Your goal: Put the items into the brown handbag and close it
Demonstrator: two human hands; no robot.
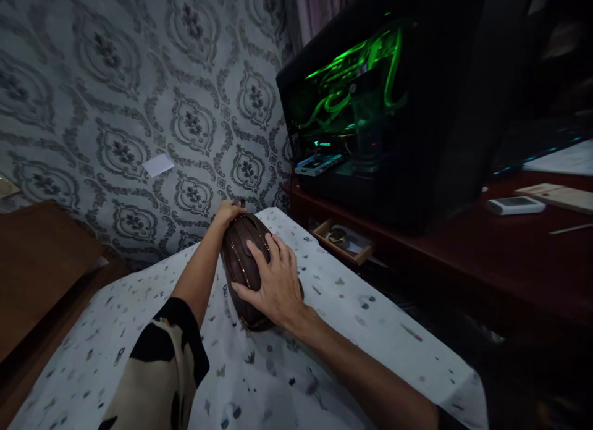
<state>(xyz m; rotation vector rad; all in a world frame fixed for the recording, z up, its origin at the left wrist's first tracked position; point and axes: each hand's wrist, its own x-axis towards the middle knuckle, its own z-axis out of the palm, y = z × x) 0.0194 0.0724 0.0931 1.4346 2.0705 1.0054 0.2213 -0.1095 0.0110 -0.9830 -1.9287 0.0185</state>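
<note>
A dark brown leather bag (pixel 239 248) with metal-toothed zippers lies on a bed or table covered by a white cloth (pixel 352 331) printed with small motifs. My left hand (pixel 228 212) is closed at the bag's far end, by a short strap or loop. What exactly its fingers pinch there is too small to tell. Across the top and right side of the bag, my right hand (pixel 278 282) rests with its fingers spread, the thumb near a zipper line. The bag's right side is partly hidden under this hand.
At right, a black computer case (pixel 435 109) glowing green inside stands on a dark red desk (pixel 500 263). Below it a small wooden drawer (pixel 364 255) juts out. A brown wooden panel (pixel 41 263) borders the left, and a patterned wall (pixel 139 78) rises behind.
</note>
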